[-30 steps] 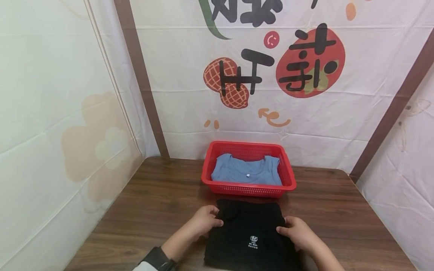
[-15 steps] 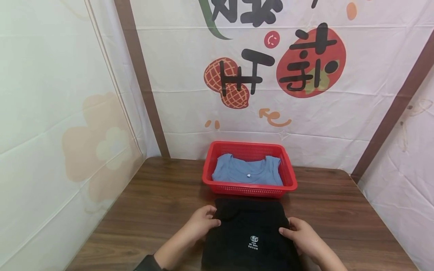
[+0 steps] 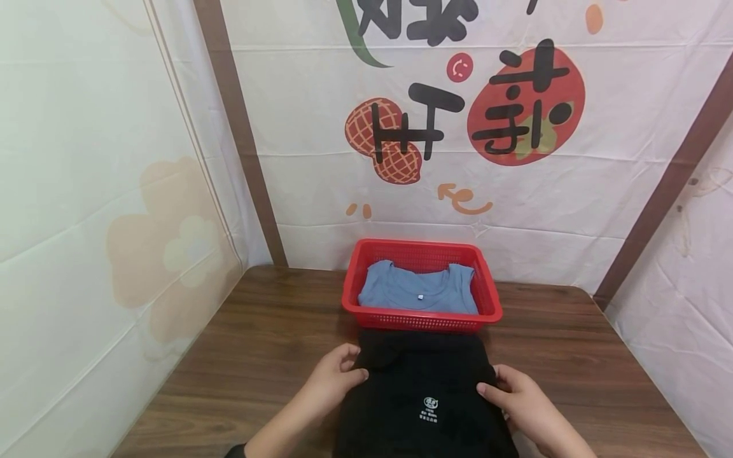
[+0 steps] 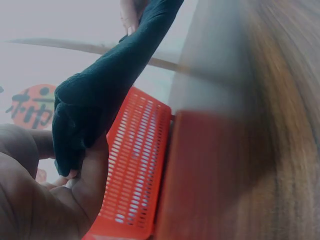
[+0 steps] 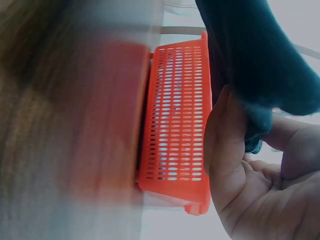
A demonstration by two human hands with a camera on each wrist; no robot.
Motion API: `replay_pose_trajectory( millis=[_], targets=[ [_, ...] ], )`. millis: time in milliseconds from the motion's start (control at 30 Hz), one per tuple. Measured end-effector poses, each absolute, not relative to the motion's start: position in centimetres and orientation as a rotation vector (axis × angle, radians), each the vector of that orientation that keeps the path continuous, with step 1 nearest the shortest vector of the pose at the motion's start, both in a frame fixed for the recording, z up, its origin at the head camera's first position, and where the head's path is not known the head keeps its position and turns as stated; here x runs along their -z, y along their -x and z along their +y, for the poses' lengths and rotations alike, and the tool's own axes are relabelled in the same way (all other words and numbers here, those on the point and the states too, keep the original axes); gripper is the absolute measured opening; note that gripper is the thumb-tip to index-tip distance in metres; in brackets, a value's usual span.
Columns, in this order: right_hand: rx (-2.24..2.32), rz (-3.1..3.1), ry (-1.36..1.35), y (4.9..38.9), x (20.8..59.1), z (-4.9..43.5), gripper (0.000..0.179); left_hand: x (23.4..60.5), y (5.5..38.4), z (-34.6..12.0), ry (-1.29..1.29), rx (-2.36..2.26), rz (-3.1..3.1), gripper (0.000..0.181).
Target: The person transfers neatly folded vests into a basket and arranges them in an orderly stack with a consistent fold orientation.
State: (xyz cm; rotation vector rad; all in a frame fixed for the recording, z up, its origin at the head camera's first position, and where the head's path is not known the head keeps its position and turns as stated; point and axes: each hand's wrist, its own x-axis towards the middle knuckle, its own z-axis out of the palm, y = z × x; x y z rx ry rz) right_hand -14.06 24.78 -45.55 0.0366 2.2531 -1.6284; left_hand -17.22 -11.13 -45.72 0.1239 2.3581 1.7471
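Note:
A folded black garment [image 3: 424, 388], with a small white print on its front, is held up between both hands in the head view. My left hand [image 3: 338, 378] grips its left edge, thumb on top and fingers beneath. On the opposite edge my right hand [image 3: 518, 397] pinches the cloth the same way. The left wrist view shows the cloth [image 4: 100, 95] raised above the table, its side edge tucked between thumb and fingers. From the right wrist, the dark fabric [image 5: 260, 55] hangs over the curled fingers. Its far edge overlaps the front of the red basket in the head view.
The red plastic basket [image 3: 424, 321] stands at the back of the wooden table [image 3: 275, 337], near the printed curtain [image 3: 321, 191]. A folded blue garment [image 3: 420, 289] with a round neckline lies inside it. White fabric walls [image 3: 69, 254] rise on the sides.
The black garment has risen and looks larger, and its far edge has moved up to the basket's front. Both hands have spread slightly apart with it. The basket has stayed put.

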Motion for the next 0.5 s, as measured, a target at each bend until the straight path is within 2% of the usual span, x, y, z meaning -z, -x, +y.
replay_pose_trajectory(
  millis=[500],
  targets=[
    [1.675, 2.244, 0.023, 13.5, 42.3, 24.8, 0.05, 42.6, 16.0, -11.5, -0.184, -1.829, 2.361, 0.039]
  ],
)
